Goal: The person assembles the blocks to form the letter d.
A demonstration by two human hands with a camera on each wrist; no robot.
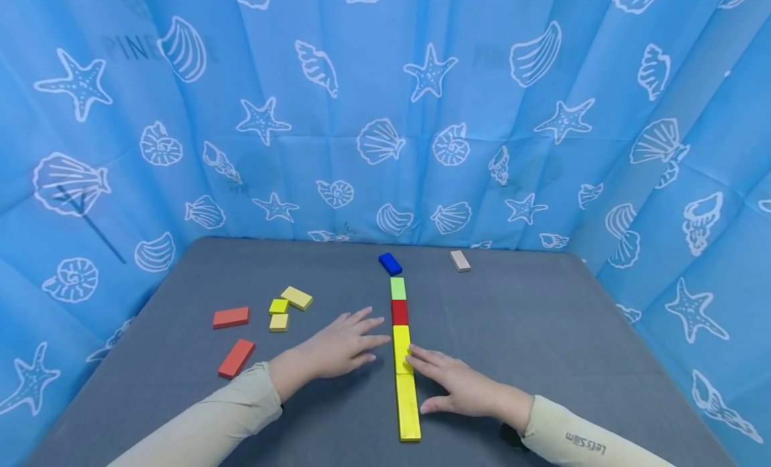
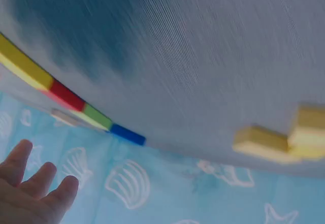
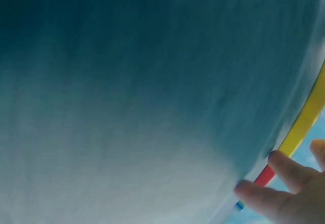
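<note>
A straight row of blocks runs away from me in the head view: a near yellow block [image 1: 407,408], a second yellow block [image 1: 401,346], a red block [image 1: 400,312] and a light green block [image 1: 398,288], end to end. My left hand [image 1: 339,345] hovers left of the row with fingers spread, holding nothing; its fingertips stop just short of the yellow block. On the other side, my right hand [image 1: 456,381] has its fingers extended. Its fingertips overlap the second yellow block's right edge; whether they touch it, I cannot tell.
A blue block [image 1: 390,263] lies beyond the green one, and a whitish block [image 1: 460,261] farther right. To the left are two orange-red blocks [image 1: 231,318] and several yellowish blocks [image 1: 297,298]. A blue shell-print curtain [image 1: 337,152] surrounds the grey table [image 1: 542,320].
</note>
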